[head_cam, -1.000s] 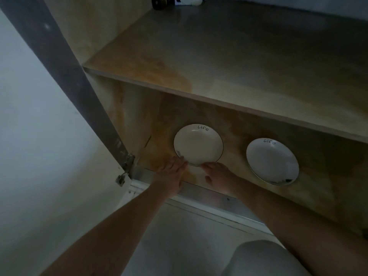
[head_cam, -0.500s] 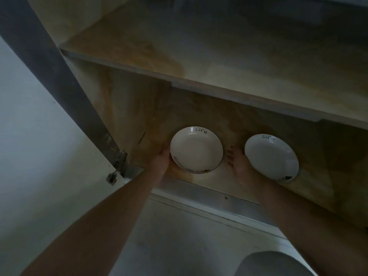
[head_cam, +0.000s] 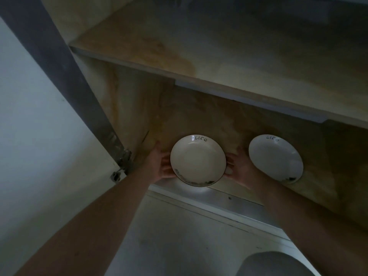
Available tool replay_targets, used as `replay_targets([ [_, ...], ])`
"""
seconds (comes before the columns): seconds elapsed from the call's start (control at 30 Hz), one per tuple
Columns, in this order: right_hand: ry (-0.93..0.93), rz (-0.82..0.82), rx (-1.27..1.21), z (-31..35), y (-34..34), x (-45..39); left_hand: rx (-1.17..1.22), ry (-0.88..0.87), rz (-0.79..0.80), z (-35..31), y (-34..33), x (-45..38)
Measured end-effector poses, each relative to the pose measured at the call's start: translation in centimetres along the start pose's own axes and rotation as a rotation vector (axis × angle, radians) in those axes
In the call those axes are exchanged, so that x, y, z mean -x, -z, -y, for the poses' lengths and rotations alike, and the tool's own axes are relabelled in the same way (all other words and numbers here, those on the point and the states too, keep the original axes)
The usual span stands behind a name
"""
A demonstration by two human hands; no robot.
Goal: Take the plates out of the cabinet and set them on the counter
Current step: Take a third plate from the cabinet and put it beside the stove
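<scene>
A white plate (head_cam: 197,159) with "Life" written near its far rim is at the front of the cabinet's bottom shelf (head_cam: 199,120), its near edge past the shelf's lip. My left hand (head_cam: 160,164) grips its left rim and my right hand (head_cam: 239,169) grips its right rim, fingers under the plate. A second white plate (head_cam: 275,157) of the same kind lies flat on the shelf just right of my right hand.
A wooden upper shelf (head_cam: 219,56) juts out above the plates. The open cabinet door (head_cam: 39,126) with its hinge (head_cam: 121,166) stands at the left. A metal strip (head_cam: 229,198) edges the cabinet front. A grey rounded object (head_cam: 274,263) shows at the bottom right.
My hands went from the plate's near edge to its two sides and closed on the rim. The left plate has come forward over the shelf's lip. The right plate has not moved.
</scene>
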State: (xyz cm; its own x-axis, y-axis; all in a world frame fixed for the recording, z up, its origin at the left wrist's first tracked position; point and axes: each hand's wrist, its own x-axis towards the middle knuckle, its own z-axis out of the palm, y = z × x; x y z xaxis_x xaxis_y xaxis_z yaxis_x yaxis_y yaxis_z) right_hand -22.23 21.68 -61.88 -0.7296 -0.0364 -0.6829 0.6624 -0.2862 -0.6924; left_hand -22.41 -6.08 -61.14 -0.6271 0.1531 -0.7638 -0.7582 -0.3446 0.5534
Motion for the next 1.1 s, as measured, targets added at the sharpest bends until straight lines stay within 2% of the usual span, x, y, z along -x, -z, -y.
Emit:
replay_targets([
  [0.13,-0.031,-0.007,0.013,0.0,-1.1,1.7,0.025,0.0,-0.017,-0.4,0.4,2.6],
  [0.3,-0.102,-0.033,0.069,1.5,-4.3,8.0,0.009,-0.022,-0.022,-1.2,1.5,9.3],
  [0.47,-0.18,-0.066,0.085,2.4,-6.8,15.6,-0.014,0.028,-0.084,-1.6,2.5,17.0],
  [0.63,-0.228,-0.146,0.125,3.5,-9.4,23.2,0.062,0.076,-0.154,-1.1,1.8,25.9],
  [0.87,-0.255,-0.156,0.173,5.8,-12.2,34.7,0.143,0.098,-0.272,0.1,0.4,39.0],
  [1.1,-0.248,-0.176,0.181,8.0,-15.9,46.9,0.117,0.067,-0.288,-0.2,1.0,50.6],
])
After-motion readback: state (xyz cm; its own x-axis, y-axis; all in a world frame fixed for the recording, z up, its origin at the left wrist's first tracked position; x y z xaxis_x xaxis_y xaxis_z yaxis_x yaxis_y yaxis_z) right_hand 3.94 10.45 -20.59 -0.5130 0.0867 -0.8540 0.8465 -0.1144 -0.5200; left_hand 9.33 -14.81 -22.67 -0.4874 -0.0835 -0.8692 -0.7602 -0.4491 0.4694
